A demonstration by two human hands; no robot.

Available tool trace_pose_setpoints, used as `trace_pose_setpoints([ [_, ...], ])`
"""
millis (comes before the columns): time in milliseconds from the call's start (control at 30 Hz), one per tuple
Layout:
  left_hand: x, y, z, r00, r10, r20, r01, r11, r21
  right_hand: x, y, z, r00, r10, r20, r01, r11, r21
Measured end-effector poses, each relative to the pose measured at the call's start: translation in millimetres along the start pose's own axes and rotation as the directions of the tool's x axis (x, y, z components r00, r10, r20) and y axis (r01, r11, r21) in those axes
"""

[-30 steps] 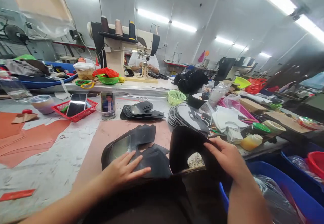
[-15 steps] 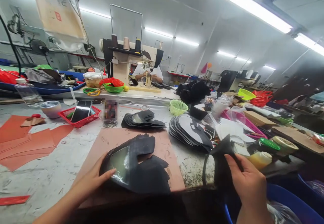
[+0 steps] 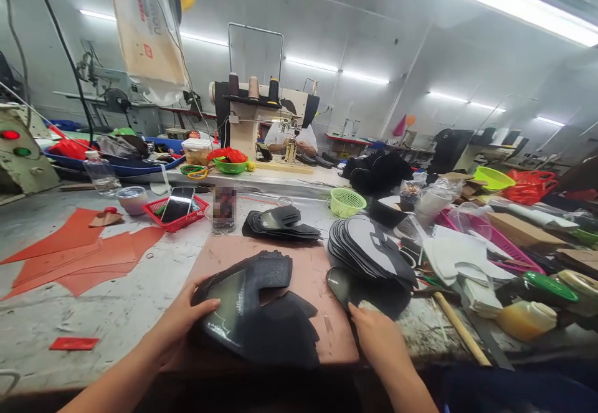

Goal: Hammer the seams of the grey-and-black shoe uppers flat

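Observation:
My left hand (image 3: 191,310) grips the left end of a thick stack of black cut pieces (image 3: 275,313), its thumb lying on a shiny, see-through-looking patch (image 3: 227,307). The stack's right side fans out in notched ends. My right hand (image 3: 380,335) pinches the near edge of one black cut piece (image 3: 374,291) with a rounded end. That piece lies low over the table, against a pile of rounded black-and-grey pieces (image 3: 369,245). Some of my right fingers are hidden under the hand. Behind the larger stack sits a smaller heap of black pieces (image 3: 280,226).
A pinkish board (image 3: 210,254) lies beneath the large stack. Orange sheets (image 3: 84,254) and a red basket with a phone (image 3: 177,207) are at left. A hammer with a wooden handle (image 3: 462,329) and a jar (image 3: 527,319) stand right. Across, a person sits behind a sewing machine (image 3: 243,126).
My right hand has moved left with the black piece, from beyond the table's front edge to beside the black-and-grey pile. My left hand stays on its stack. The view has turned right-to-left slightly.

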State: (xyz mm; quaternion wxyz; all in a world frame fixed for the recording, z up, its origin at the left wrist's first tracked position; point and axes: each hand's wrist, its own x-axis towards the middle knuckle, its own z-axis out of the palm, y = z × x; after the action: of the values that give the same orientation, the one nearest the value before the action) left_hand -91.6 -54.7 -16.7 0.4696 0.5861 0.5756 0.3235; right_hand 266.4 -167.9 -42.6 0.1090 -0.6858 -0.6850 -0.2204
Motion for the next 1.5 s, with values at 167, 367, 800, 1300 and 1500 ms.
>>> trace_pose_setpoints([
  [167, -5, -5, -20.6, 0.979, 0.201, -0.026, -0.173, 0.895, 0.411, 11, -51, -24, 0.985, -0.115, -0.127, 0.150, 0.937, 0.316],
  [367, -16, 28, -15.2, 0.710, 0.552, 0.437, -0.675, 0.356, 0.647, 36, -119, -43, 0.919, -0.394, 0.002, 0.311, 0.728, 0.611],
  [800, -6, 48, 7.9, 0.498, 0.378, 0.780, -0.860, 0.333, 0.387, 37, -122, -54, 0.875, -0.152, -0.459, 0.419, 0.712, 0.563],
  [1300, -15, 59, 13.3, 0.538, 0.363, 0.761, -0.831, 0.380, 0.406, 32, -117, -46, 0.934, -0.269, -0.236, 0.358, 0.670, 0.651],
  [1500, -2, 47, 19.1, 0.711, 0.365, 0.602, -0.681, 0.572, 0.458, 22, -124, -51, 0.821, -0.158, -0.549, 0.438, 0.791, 0.427],
])
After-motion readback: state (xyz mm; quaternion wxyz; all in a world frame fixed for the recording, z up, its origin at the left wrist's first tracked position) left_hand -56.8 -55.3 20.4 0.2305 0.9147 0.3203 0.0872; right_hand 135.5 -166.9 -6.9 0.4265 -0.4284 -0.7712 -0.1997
